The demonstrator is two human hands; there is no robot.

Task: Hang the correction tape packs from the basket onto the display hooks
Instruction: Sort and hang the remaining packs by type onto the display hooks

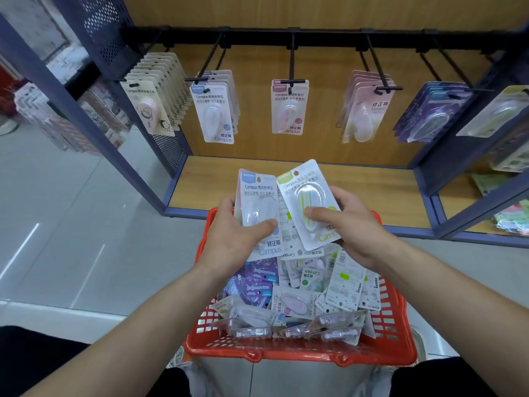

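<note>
Left of the display, floor (57,224): a wide run of pale, glossy tile along the unit's dark blue frame.
Side panel (106,38): perforated dark metal, upright, at the left edge of the bay.
Rail (315,38): a black bar across the wood-grain back board. Thin black hooks (292,61) reach forward from it, with strips of bare board between them.
Hung packs (214,110): flat cards with clear oval blisters, filed front to back on the hooks. They run beige, blue, pink, pale pink and purple, then green at the far right edge.
Shelf (357,190): a smooth wood-grain board with a blue lip, lying between the hung packs and the basket.
Left hand (232,233): grips a blue-labelled pack (257,193) upright above the basket, thumb across the blister and fingers behind the card.
Right hand (355,224): grips a green-labelled pack (303,193) that is tilted right, thumb on the blister. The pack's left edge meets the blue one's right edge.
Basket (300,355): red plastic with slotted walls and a rounded rim, just in front of the shelf lip.
Loose packs (300,299): heaped in the basket at all angles, with purple, pink and green cards, some face down.
</note>
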